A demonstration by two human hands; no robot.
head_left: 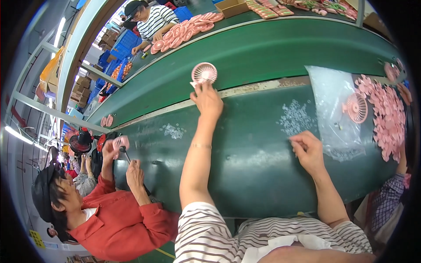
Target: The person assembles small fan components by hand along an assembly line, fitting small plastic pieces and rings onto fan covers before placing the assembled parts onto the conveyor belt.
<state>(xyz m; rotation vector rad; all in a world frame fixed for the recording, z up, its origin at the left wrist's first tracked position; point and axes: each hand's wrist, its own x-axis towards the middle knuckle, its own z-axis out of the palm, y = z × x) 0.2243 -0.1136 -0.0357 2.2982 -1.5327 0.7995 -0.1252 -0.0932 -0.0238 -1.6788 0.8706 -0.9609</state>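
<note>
My left hand [208,101] reaches forward to the green conveyor belt. Its fingers are closed on the lower end of a pink round fan housing [204,72] with a slatted grille. My right hand [308,151] hovers over the dark green table, thumb and forefinger pinched together. Whatever lies between those fingertips, if anything, is too small to make out. Just beyond that hand lies a scattered pile of small clear rings [296,117]. Another pink fan housing [355,108] rests on a clear plastic bag [330,103] to the right.
Many pink flat parts [386,114] are heaped at the right. A smaller group of clear rings [173,131] lies left of my arm. A co-worker in red [118,219] holds a pink part and a tool at the left. Across the belt, another person works by stacked pink discs [182,33].
</note>
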